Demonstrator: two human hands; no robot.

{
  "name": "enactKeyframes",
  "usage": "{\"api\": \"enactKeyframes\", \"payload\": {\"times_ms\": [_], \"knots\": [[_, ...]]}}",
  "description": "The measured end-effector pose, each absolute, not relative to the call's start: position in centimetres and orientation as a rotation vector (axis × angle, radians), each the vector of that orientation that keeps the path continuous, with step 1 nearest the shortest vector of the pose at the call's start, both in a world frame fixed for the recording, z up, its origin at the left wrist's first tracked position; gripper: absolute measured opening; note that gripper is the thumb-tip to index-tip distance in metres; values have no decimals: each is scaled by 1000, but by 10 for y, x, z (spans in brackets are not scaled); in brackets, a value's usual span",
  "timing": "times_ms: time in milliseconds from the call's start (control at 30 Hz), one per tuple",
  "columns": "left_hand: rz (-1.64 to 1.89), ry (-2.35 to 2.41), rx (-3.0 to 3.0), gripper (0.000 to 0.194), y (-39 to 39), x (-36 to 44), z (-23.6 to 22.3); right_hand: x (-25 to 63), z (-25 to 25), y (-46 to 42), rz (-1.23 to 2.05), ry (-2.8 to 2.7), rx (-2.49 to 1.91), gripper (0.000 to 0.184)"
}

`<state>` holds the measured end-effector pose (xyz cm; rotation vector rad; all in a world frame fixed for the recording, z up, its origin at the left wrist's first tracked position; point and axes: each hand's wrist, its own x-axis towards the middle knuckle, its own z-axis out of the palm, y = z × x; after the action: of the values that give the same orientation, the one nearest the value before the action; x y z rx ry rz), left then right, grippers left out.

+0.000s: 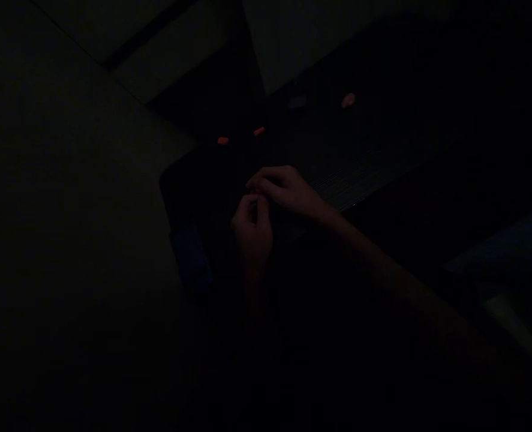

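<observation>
In very dim light, my left hand point(253, 231) and my right hand point(288, 187) meet fingertip to fingertip over a dark table point(360, 159). Both are closed in a pinch. A small reddish bit seems to show between the fingertips, but it is too dark and too covered to name. Beyond the hands lie a small orange lump point(223, 141) and a short orange stick-shaped piece point(259, 131). Farther back to the right rests a larger, paler orange lump point(348, 100). Neither hand touches these pieces.
A dark purplish block point(297, 102) lies near the table's back edge. At the left end is a blue flat object point(192, 257), its kind unclear. Pale panels point(310, 42) stand behind the table. Something bluish point(508, 246) shows at far right.
</observation>
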<state>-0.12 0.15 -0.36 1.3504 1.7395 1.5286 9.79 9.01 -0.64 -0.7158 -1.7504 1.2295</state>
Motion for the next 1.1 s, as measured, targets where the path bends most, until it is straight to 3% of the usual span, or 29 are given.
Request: {"api": "enactKeyframes", "payload": {"times_ms": [1100], "knots": [[1532,1735,1353,16,1,0,-2,99,-5,88,1257,-1746,-709,24]]}}
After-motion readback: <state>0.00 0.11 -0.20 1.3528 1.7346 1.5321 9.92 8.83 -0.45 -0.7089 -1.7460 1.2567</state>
